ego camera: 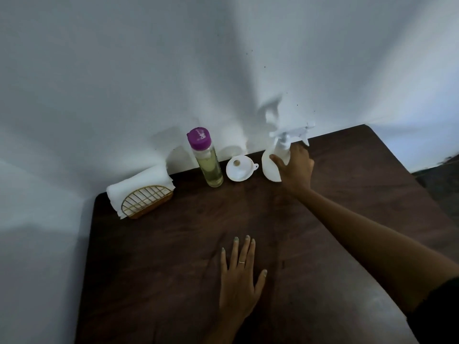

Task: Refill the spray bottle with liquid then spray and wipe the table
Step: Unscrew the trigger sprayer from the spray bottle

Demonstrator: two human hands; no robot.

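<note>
White spray bottle (pixel 275 157), upright at the far edge of the dark wooden table (pixel 173 256), against the white wall (pixel 223 58); trigger head at top, nozzle toward the right. Right hand (pixel 295 167) wrapped around the bottle's body, thumb across the near left side, fingers curled behind the right side. Immediately left of the grasping hand: white funnel (pixel 239 168), resting on the table, just beside the bottle. Further left of the funnel: clear refill bottle (pixel 207 160) with purple cap, upright, holding pale yellow liquid. Furthest left of the hand: gold wire holder (pixel 146 201) with folded white napkins (pixel 139 184) standing in it. Nearer the viewer, well apart from the grasping hand: left hand (pixel 239 279), flat on the tabletop, fingers straight and spread, grasping nothing; ring (pixel 241 262) on one finger.
</note>
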